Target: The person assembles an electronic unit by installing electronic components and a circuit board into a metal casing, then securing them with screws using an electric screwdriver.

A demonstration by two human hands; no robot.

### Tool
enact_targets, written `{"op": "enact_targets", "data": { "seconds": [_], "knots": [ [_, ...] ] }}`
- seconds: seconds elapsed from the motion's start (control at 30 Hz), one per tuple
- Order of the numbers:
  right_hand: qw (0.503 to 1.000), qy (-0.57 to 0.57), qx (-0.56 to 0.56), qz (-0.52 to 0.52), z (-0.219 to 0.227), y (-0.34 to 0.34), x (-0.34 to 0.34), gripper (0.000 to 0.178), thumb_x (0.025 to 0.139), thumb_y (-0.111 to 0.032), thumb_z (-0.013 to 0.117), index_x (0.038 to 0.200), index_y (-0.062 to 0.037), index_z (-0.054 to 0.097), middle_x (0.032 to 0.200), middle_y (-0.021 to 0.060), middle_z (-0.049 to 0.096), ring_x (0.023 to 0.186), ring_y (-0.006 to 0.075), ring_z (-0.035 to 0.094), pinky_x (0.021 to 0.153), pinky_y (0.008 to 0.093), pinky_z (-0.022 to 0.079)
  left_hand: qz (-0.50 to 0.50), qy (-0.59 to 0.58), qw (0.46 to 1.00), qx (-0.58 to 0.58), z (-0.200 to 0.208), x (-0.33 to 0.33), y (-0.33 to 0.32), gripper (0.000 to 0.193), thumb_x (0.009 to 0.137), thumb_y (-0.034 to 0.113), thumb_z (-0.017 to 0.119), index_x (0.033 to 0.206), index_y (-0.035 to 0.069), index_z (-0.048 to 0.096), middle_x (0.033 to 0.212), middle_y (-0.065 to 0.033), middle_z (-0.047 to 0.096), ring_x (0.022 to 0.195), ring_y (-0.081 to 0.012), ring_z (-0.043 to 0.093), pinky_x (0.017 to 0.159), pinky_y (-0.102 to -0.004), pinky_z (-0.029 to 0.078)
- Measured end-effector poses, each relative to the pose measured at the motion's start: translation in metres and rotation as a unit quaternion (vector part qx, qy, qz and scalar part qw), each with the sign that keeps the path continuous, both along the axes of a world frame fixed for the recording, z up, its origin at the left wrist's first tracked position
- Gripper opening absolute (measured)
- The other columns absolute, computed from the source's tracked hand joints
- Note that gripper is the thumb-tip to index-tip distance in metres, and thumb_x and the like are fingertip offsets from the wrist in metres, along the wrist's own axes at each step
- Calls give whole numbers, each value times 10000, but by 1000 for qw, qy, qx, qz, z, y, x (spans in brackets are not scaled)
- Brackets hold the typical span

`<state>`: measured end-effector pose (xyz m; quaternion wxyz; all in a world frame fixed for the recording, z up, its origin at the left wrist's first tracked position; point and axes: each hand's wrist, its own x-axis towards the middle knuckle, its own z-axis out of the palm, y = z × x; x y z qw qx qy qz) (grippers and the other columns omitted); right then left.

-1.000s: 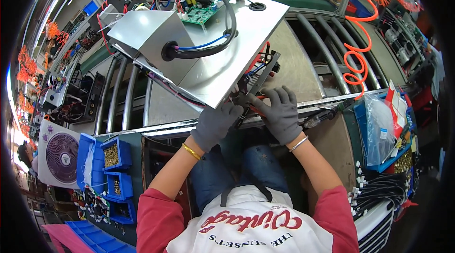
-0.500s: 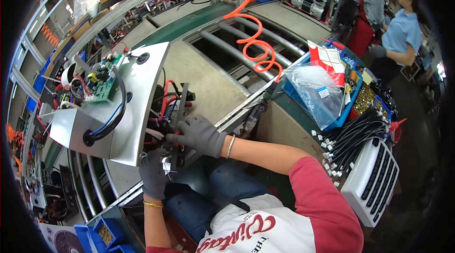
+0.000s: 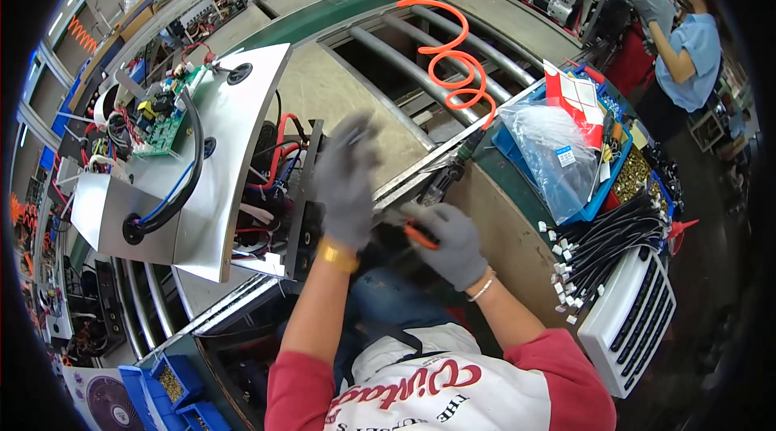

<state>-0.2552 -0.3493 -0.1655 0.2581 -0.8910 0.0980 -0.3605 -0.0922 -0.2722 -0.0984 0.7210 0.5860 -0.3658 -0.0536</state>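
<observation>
My left hand, in a grey glove, is raised beside the open machine, blurred by motion. Its fingers look stretched out, and I see nothing in them. The grey-gloved right hand is closed around a small hand tool with an orange and black handle; the tool's kind cannot be made out. To the left stands the machine's silver metal panel, bearing a green circuit board and a thick black cable. Red and black wires show between this panel and a dark frame.
An orange coiled air hose hangs over the roller conveyor, with a driver at its end. On the right are a blue bin, black cables and a white grille. Two people work at the far right.
Both hands have left the machine's wiring. The left has risen to the right of the frame; the right has moved right and down and now holds the orange-handled tool. The view has shifted slightly.
</observation>
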Motion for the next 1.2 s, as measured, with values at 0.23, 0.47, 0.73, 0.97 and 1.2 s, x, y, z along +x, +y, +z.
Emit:
{"op": "enact_targets", "data": {
  "seconds": [0.23,0.47,0.73,0.97,1.2],
  "knots": [
    [963,33,-47,-263,19,-103,-84,279,849,-177,744,1106,-87,685,991,139,668,934,338,639,804,410,512,-41,-62,956,285,-96,4,-12,639,983,292,615,1533,88,362,1307,-179,631,733,-173,668,716,-317,547],
    [912,-37,-111,-393,61,-139,-73,527,887,-259,712,1354,-40,601,1341,184,619,1242,320,573,1081,431,419,-176,282,887,321,-183,-29,162,485,1023,278,575,1449,58,502,1097,-72,718,767,-85,612,712,-250,522],
    [895,31,418,155,-13,-60,192,467,1044,-364,538,1371,-35,583,1290,86,630,1185,193,583,991,341,467,273,-61,901,330,-104,-39,243,312,904,238,702,1183,103,667,965,-93,699,848,-269,676,750,-364,529],
    [788,92,568,221,-44,-46,316,415,1041,-439,518,873,-76,628,712,32,588,649,141,582,593,263,477,360,-285,766,450,-77,-4,182,323,820,243,735,1122,155,663,1037,-76,675,860,-298,676,736,-438,533],
    [657,64,676,328,-61,-63,338,206,1002,-241,531,864,-101,590,735,10,564,661,152,543,607,298,456,333,-263,762,488,-88,4,183,269,856,231,673,1111,149,653,999,-89,668,824,-325,685,657,-464,538]
  ]
}}
